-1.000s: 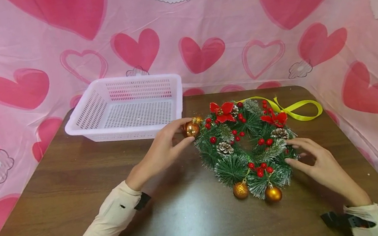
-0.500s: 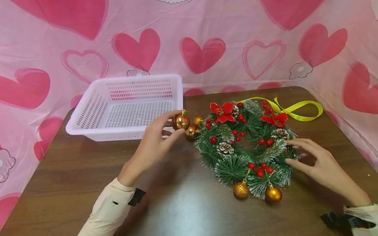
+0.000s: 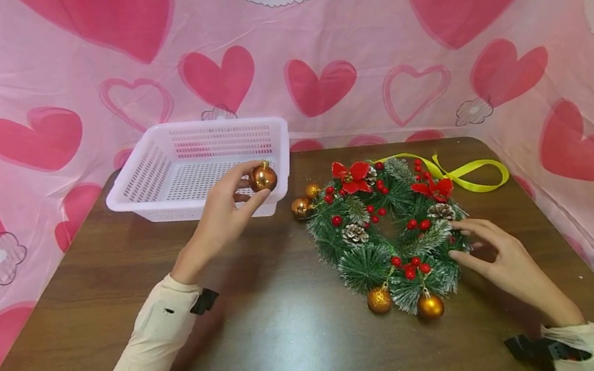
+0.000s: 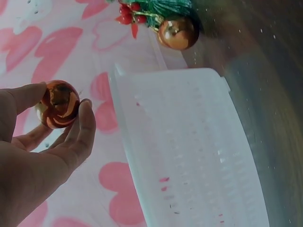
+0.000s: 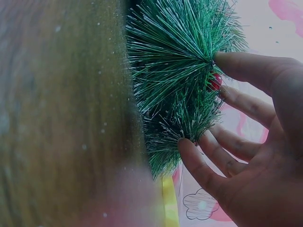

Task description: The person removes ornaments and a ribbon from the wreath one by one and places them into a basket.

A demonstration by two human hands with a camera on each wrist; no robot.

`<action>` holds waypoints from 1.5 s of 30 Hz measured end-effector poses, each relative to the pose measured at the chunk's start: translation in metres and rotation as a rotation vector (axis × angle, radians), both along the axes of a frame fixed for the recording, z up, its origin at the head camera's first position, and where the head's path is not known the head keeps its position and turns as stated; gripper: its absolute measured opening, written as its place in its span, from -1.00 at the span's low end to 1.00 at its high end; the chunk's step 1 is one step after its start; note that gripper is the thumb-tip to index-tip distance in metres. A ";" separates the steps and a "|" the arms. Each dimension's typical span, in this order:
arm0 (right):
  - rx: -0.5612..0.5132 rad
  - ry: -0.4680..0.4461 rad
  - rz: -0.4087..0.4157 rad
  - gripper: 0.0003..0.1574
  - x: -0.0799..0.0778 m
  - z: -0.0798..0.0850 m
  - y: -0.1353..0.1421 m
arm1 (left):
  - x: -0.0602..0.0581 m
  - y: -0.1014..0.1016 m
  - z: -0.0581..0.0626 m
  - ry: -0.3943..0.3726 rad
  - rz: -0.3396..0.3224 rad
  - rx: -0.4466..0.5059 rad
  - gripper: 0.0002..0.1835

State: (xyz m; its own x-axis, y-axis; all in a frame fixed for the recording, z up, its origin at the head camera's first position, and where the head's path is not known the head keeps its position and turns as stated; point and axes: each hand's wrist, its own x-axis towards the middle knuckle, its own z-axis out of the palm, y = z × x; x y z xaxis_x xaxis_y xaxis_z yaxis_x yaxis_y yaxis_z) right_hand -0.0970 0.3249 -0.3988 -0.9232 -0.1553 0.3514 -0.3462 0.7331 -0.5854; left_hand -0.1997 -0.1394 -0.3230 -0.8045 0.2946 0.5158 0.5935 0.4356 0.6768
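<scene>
My left hand (image 3: 224, 215) pinches a shiny copper-gold Christmas bauble (image 3: 263, 177) between thumb and fingertips. In the head view the bauble overlaps the front right of the white plastic basket (image 3: 175, 208); the left wrist view shows it beside the basket's rim (image 4: 124, 137). A green Christmas wreath (image 3: 362, 265) with red berries, red flowers and pinecones lies on the table. My right hand (image 3: 503, 251) rests its fairly straight fingertips against the wreath's right edge. The right wrist view shows thumb and fingers spread at the green needles (image 5: 175, 61).
Two baubles (image 3: 302, 207) hang at the wreath's left edge, close to the basket. At its front lie a glittery bauble (image 3: 379, 300) and a matte gold one (image 3: 430, 305). A yellow ribbon (image 3: 479, 183) loops behind the wreath. A pink heart-print cloth (image 3: 360, 24) stands behind the table.
My left hand has lifted the shiny bauble away from the wreath's left side and carried it left and up towards the basket. My right hand and the wreath have stayed put.
</scene>
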 end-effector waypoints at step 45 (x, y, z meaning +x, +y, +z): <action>0.031 -0.007 -0.013 -0.35 0.002 0.001 0.000 | -0.027 -0.057 -0.002 -0.022 0.235 -0.026 -0.50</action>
State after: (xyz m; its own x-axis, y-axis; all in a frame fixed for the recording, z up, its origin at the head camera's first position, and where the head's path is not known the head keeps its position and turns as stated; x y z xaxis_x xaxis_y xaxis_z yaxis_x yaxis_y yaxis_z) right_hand -0.0952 0.3249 -0.3977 -0.9275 -0.1542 0.3404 -0.3328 0.7553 -0.5646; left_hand -0.2266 -0.1961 -0.3252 -0.8634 0.1112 0.4921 0.4591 0.5775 0.6751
